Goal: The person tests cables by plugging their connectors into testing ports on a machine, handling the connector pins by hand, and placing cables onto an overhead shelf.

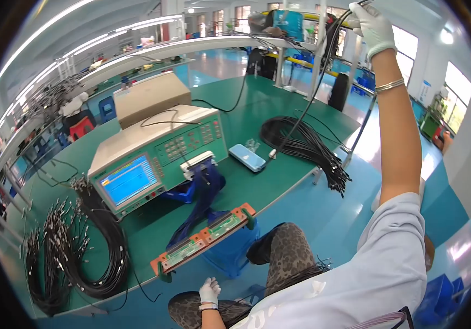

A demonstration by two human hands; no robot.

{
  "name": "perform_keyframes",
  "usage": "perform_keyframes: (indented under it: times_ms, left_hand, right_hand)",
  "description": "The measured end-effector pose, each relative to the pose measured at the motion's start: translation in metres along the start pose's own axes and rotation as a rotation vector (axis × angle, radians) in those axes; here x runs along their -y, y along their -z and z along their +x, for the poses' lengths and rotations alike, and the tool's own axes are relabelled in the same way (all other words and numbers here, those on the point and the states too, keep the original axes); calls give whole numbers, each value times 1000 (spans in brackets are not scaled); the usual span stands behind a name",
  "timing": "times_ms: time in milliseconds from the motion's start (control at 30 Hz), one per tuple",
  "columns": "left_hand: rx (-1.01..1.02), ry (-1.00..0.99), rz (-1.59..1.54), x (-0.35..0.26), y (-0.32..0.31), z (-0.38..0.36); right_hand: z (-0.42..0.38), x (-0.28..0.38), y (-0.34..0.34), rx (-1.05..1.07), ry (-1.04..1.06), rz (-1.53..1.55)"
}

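My right hand (375, 33), in a white glove, is raised high at the top right, its fingers closed around black cables (331, 41) that hang down toward the table. My left hand (209, 291), also gloved, rests low over my lap with its fingers curled; whatever they hold, if anything, is too small to make out. In front of me a tester (158, 159) with a lit blue screen stands on the green table (246, 120). Dark ribbon cables run from it to an orange fixture board (205, 238) at the table's front edge.
Black cable bundles lie at the table's left (109, 263) and right (301, 142). A light blue case (247, 158) sits right of the tester, with a beige box (152, 97) behind it. A blue stool (232, 257) stands below the fixture. Metal posts and a shelf rise behind.
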State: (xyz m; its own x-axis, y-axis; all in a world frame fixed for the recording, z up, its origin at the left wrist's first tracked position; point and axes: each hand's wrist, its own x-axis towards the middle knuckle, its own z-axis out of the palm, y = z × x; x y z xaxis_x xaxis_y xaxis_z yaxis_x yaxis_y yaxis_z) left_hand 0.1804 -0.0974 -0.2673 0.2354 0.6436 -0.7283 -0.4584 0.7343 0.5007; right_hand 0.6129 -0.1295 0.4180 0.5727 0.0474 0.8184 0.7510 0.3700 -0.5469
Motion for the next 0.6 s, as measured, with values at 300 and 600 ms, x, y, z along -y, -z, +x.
perform_keyframes:
  times_ms: [300,600]
  left_hand:
    - [7,25,226,3,-7,-6]
    - [412,496,139,21,91,134]
  right_hand:
    - [41,-134,76,-270,-11,276]
    - [-14,-356,135,-464,-316,-182]
